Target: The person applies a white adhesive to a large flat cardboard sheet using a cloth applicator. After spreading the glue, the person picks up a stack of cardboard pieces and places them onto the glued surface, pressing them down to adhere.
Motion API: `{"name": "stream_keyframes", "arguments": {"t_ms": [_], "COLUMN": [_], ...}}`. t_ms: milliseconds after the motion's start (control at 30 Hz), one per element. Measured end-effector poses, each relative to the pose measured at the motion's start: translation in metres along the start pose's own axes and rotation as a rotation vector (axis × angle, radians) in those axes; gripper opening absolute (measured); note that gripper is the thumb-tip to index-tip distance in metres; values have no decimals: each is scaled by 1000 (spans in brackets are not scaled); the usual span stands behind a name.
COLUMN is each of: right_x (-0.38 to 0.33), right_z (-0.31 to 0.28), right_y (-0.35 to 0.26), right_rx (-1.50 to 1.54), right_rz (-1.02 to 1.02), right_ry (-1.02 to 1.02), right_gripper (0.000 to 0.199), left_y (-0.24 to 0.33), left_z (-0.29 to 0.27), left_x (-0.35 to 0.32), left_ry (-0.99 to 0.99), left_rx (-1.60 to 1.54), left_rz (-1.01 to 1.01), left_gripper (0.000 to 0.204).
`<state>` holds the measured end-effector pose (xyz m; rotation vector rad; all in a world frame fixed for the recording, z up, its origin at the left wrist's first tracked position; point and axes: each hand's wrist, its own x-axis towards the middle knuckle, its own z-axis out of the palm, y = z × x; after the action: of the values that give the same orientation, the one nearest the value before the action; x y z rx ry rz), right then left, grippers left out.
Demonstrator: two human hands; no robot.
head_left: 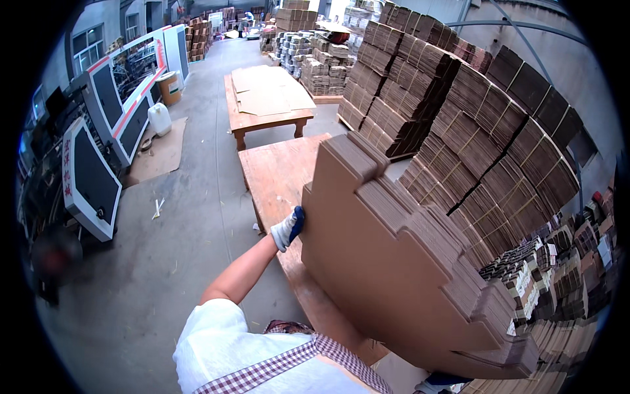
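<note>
**A:** so what's going on with the hands here?

**B:** left hand (white glove with a blue tip) is pressed flat against the left edge of a thick stack of flat cardboard sheets, fingers wrapped onto it. The stack is tilted up on edge, its low side on the wooden counter right in front of the person.

**A:** and the right one?

**B:** only a sliver of the right hand shows under the bottom corner of the stack, at the lower edge. Looks like it's holding the stack from below, but can't tell the grip.

**A:** what's around?

**B:** more bundled cardboard piled high just right of the counter, a second counter with loose sheets further back, and a big white machine on the left across the concrete floor.
</note>
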<state>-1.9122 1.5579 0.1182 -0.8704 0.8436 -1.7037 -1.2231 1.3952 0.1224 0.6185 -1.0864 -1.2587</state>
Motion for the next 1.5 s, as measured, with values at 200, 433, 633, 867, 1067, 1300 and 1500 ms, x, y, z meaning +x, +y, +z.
{"name": "stream_keyframes", "arguments": {"t_ms": [200,433,633,867,1067,1300,1500], "right_x": [14,32,51,61,65,64,67], "right_z": [26,49,66,82,86,87,93], "right_y": [8,15,22,30,35,39,46], "right_rx": [-33,-63,-82,-88,-106,-106,-110], "right_rz": [36,73,91,118,124,114,103], "right_ry": [55,63,71,91,100,128,149], "right_gripper": [81,80,79,77,76,75,74], "left_y": [-30,-31,8,5,24,8,-15], "left_z": [-10,-14,17,39,49,30,14], "left_x": [2,1,-7,-13,-12,-15,-21], "left_ry": [77,64,22,169,164,31,58], "left_rx": [-30,139,-42,61,141,183,283], "left_rz": [31,26,14,148,83,70,-25], "left_gripper": [68,55,63,65,68,86,99]}}
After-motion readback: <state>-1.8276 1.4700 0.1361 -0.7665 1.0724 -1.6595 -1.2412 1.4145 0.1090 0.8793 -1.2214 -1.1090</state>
